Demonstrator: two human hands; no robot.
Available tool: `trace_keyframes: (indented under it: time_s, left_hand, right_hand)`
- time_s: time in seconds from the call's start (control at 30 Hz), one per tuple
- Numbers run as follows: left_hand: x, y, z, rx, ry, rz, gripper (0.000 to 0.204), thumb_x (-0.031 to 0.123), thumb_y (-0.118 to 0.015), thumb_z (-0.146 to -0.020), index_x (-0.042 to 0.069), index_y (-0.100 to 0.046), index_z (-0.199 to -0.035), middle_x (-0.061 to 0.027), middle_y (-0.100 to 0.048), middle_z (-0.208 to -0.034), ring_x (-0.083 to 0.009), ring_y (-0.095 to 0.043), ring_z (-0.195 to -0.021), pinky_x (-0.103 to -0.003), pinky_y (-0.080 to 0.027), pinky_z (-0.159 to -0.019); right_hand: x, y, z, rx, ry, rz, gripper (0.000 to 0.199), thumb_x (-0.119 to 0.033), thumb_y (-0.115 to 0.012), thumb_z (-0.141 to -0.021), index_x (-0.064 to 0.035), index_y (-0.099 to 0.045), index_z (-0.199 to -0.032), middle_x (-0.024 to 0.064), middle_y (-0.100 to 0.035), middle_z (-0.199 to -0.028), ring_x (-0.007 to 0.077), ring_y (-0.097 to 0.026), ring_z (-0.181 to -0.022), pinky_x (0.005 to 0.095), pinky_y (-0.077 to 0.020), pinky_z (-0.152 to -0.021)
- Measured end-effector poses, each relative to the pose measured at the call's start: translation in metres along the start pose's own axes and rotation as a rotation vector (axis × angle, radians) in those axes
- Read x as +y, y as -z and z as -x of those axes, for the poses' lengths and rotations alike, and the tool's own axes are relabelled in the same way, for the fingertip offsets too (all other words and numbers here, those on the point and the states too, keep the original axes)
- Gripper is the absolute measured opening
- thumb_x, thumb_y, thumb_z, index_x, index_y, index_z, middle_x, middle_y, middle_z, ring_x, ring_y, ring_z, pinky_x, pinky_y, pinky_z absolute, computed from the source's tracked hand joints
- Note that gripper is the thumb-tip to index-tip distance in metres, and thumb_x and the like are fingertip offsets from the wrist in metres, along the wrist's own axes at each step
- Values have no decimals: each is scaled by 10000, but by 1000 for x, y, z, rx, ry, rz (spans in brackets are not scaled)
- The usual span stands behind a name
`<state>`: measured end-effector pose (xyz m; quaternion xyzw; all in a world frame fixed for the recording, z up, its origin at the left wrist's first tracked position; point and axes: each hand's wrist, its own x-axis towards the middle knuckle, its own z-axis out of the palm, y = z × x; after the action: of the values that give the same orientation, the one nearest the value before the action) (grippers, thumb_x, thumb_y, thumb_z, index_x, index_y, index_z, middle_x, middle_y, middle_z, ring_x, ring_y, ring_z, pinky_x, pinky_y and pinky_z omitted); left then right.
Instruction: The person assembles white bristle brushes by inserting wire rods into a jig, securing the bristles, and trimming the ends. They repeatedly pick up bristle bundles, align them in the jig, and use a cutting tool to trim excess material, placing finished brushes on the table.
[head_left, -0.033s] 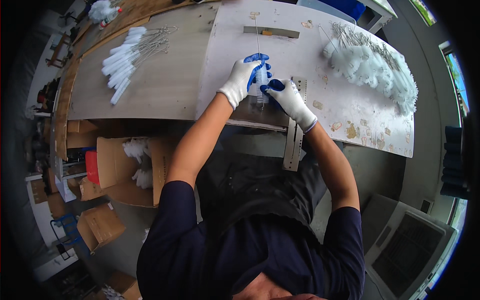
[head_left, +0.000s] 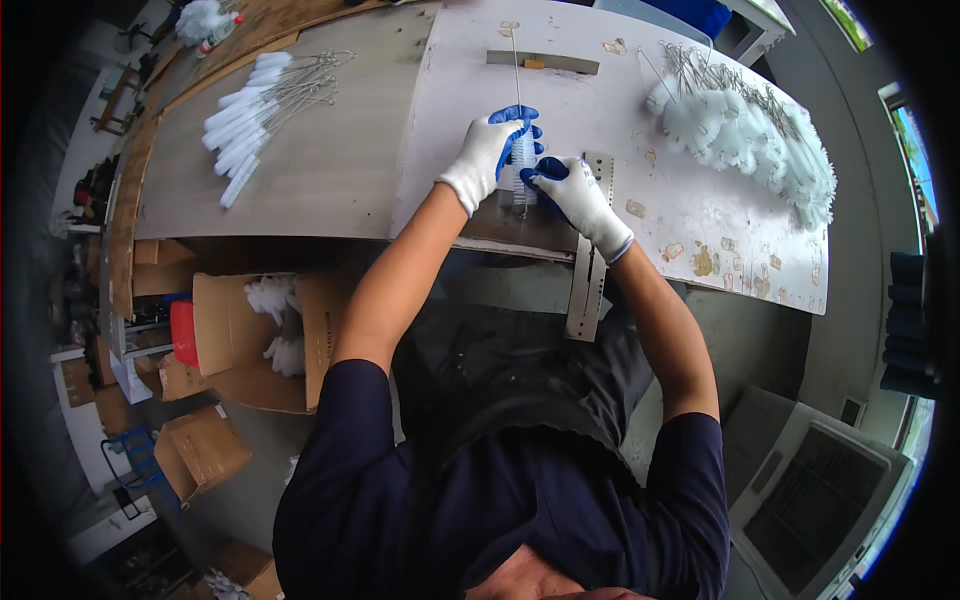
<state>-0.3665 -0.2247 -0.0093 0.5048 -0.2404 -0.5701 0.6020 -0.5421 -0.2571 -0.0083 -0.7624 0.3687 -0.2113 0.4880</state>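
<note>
The white-and-grey worktable (head_left: pixel 450 90) carries brushes in two lots: a big, fluffy heap (head_left: pixel 740 130) at the right and a smaller bunch (head_left: pixel 245 120) of slimmer ones at the left, all lying loose from the hands. Which lot counts as finished, I cannot tell. A metal strip (head_left: pixel 585 290) with holes runs by the right wrist and juts past the near edge. Between the lots, the left hand (head_left: pixel 490 150) is wrapped around the upper bristles of a single brush (head_left: pixel 522 150) — its wire handle pointing away from the person — while the right hand (head_left: pixel 575 195) has thumb and fingers drawn in beside the lower bristles; whether they pinch anything does not show. That brush, near the table's front edge, seems partway through — not yet laid with either lot.
</note>
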Motion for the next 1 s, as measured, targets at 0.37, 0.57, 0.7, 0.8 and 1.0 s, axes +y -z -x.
trace_keyframes:
  time_s: [0.37, 0.57, 0.7, 0.8, 1.0]
  left_hand:
    - [-20, 10, -2, 35, 48, 85, 305, 64, -567, -986, 3, -679, -1263, -127, -714, -998, -245, -716, -885, -381, -614, -804]
    - [-20, 9, -3, 52, 72, 56, 307, 62, -556, -988, -6, -681, -1260, -134, -716, -997, -248, -722, -886, -378, -615, -823]
    - [-20, 9, -4, 25, 58, 82, 305, 62, -562, -986, -6, -681, -1259, -132, -719, -996, -245, -724, -883, -363, -613, -815]
    - [-21, 12, -7, 8, 63, 104, 303, 54, -574, -978, -6, -684, -1253, -123, -721, -987, -232, -719, -865, -348, -609, -782]
    - [-28, 6, -20, 39, 48, -13, 270, 38, -574, -966, -15, -709, -1194, -113, -725, -923, -202, -699, -758, -326, -594, -709]
  right_hand:
    - [8, -6, 17, 21, 265, 511, 217, -260, -682, -888, -59, -668, -971, 159, -713, -929, 372, -689, -867, 469, -549, -785]
    - [-1, 19, 38, -45, 780, 722, 426, -219, -708, -825, -51, -628, -1208, 134, -617, -1270, 312, -626, -1021, 446, -523, -871]
    - [5, 19, 27, -276, 838, 915, 591, -292, -709, -836, -29, -567, -1346, 161, -520, -1394, 325, -574, -1128, 451, -504, -931]
    - [18, 13, 5, -280, 946, 915, 567, -344, -673, -888, -44, -568, -1356, 171, -517, -1394, 337, -586, -1118, 462, -499, -968]
    - [19, 11, -16, -330, 1052, 942, 296, -299, -639, -872, -91, -625, -1080, 127, -572, -1133, 295, -602, -969, 443, -515, -867]
